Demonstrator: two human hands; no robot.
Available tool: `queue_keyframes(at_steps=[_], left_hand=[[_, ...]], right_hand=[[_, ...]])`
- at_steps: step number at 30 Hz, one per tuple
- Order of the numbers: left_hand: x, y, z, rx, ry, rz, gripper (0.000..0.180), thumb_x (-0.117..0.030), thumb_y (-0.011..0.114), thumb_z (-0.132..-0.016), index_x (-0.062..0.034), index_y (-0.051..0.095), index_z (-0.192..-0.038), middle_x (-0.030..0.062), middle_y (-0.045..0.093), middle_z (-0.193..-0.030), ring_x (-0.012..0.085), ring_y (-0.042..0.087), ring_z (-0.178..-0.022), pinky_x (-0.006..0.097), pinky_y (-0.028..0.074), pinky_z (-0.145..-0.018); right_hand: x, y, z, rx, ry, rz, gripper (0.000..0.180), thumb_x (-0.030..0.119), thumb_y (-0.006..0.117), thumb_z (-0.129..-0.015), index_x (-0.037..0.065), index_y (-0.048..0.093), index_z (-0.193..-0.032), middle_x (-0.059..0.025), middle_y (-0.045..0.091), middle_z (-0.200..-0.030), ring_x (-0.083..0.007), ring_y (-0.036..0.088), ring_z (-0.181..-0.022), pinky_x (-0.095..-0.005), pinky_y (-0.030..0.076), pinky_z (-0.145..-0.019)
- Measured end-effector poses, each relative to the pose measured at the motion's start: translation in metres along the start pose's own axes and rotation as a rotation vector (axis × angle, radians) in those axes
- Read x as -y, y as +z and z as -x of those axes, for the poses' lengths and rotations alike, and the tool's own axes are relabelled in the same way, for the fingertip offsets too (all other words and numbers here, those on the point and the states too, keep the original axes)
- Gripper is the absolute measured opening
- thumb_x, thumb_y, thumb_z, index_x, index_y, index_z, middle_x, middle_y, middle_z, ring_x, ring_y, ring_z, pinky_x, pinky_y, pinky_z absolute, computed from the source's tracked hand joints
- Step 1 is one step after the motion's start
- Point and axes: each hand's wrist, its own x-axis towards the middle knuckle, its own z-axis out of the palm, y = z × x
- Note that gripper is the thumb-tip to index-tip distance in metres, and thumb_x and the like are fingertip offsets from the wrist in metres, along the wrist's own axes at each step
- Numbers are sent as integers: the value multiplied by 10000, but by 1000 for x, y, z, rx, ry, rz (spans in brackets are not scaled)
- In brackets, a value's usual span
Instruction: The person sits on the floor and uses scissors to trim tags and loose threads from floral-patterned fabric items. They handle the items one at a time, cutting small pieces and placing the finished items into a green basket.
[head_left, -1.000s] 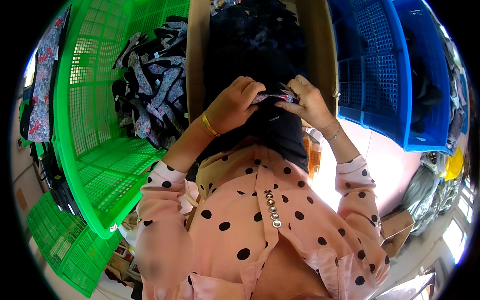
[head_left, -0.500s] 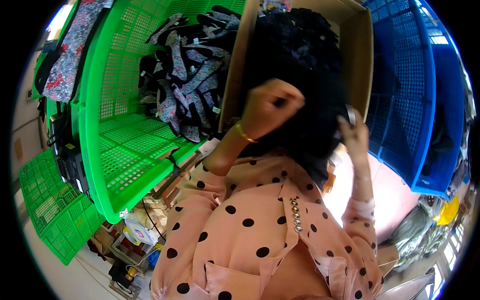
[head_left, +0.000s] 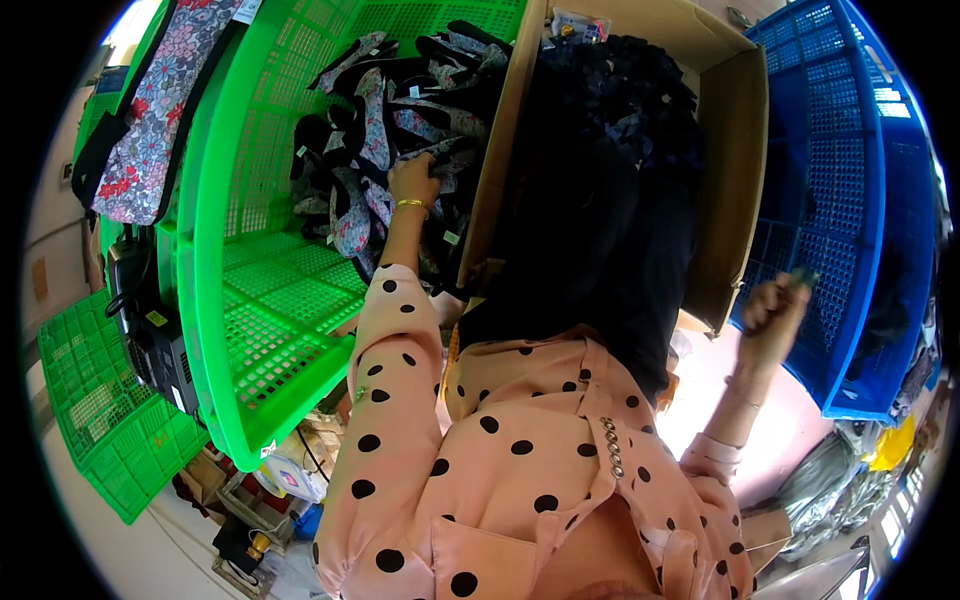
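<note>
My left hand point(head_left: 413, 180), with a yellow bracelet at its wrist, reaches into a green plastic crate point(head_left: 205, 330). Its fingers close on a floral fabric piece point(head_left: 447, 158) at the top of a heap. Similar grey floral pieces point(head_left: 350, 215) with black edging and small white tags lie tangled around it. My right hand point(head_left: 770, 320) is raised at the right, beside a blue crate point(head_left: 815, 215). Its fingers are curled around a small, dark greenish thing, too blurred to name. Black cloth point(head_left: 610, 250) covers my lap between the two hands.
A cardboard box point(head_left: 735, 150) full of small dark pieces point(head_left: 625, 100) stands ahead, between the crates. A larger floral band point(head_left: 160, 110) hangs over the green crate's left rim. A black device point(head_left: 160, 335) and more green crates point(head_left: 95, 400) are at the left; plastic bags point(head_left: 835, 475) lie lower right.
My left hand has moved left from above the black cloth into the green crate and onto the floral pieces. My right hand has swung right and down, away from the box.
</note>
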Motion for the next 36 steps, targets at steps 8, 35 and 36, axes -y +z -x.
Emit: queue_keyframes(at_steps=[8, 35, 36], left_hand=[[-138, -127, 122, -115, 486, 449, 226, -71, 643, -784, 0, 618, -997, 189, 591, -877, 406, 586, -827, 432, 484, -710], [-263, -92, 144, 780, 644, 1013, 210, -106, 746, -818, -6, 592, -716, -63, 455, -574, 4, 364, -554, 192, 317, -476], [-264, -93, 141, 822, 634, 997, 217, -108, 744, -821, -6, 590, -706, -62, 457, -574, 3, 367, -554, 191, 313, -476]], right_hand=[[-22, 79, 55, 565, 44, 419, 255, 182, 596, -947, 20, 596, -1145, 47, 496, -714, -19, 412, -591, -178, 332, -529], [-21, -15, 82, 423, -50, 757, 306, 313, 484, -1007, 23, 552, -939, -50, 523, -644, -124, 519, -565, -248, 419, -547], [-27, -17, 86, 420, -153, 860, 356, 356, 470, -1004, 25, 565, -914, -103, 552, -627, -228, 547, -538, -300, 430, -539]])
